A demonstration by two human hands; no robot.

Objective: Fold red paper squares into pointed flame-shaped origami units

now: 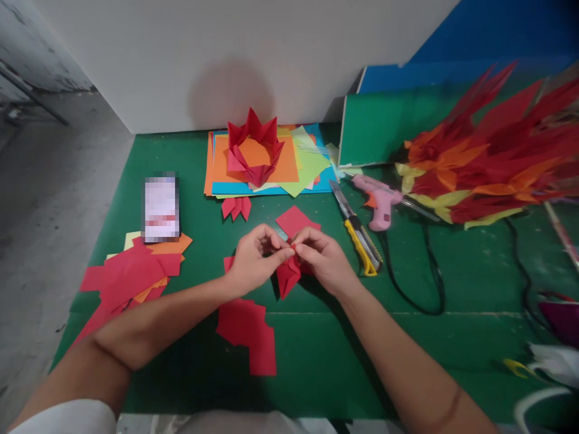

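Note:
Both my hands meet over the middle of the green table (190, 386), pinching a folded red paper piece (288, 278) between thumbs and fingers. My left hand (257, 260) grips it from the left and my right hand (323, 259) from the right; the fingertips hide its upper part. A flat red paper square (296, 220) lies just beyond the fingers. Nearer to me are several loose red paper pieces (253, 331). Farther back, a ring of folded red paper points (252, 172) rests on a stack of coloured paper (217, 163), with a small folded red piece (236, 208) in front.
To the right lie a yellow box cutter (359, 235) and a pink glue gun (379, 202) with a black cord (402, 298). Red and orange paper petals (497, 157) fill the far right. A phone (161, 208) and red paper scraps (131, 271) are on the left.

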